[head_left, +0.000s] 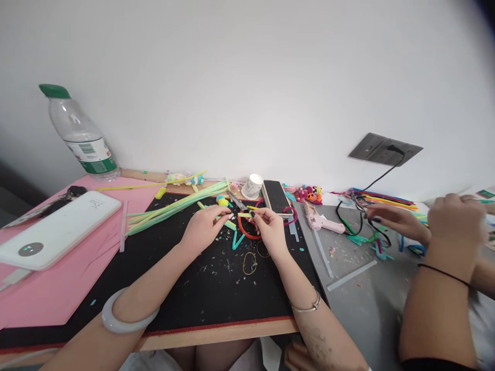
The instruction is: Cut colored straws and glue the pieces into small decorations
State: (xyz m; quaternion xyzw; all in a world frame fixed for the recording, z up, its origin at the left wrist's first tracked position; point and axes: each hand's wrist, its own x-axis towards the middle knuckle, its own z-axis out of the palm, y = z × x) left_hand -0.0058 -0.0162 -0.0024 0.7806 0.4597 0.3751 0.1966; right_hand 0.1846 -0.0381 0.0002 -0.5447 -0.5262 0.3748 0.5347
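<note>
Over the black mat my two hands are close together. My right hand pinches a short yellow-green piece of pipe cleaner, its free end towards the left. My left hand has thumb and forefinger closed just left of that piece; whatever lies between these fingertips is too small to make out. Behind the hands are a pair of scissors and a small yellow-and-blue figure. A bent turquoise pipe cleaner and an orange-red ring lie between the hands.
Long pale green pipe cleaners lie left, near a white power bank and a bottle. A paper cup, phone and pink glue gun stand or lie behind and right. A co-worker's arms reach in at right.
</note>
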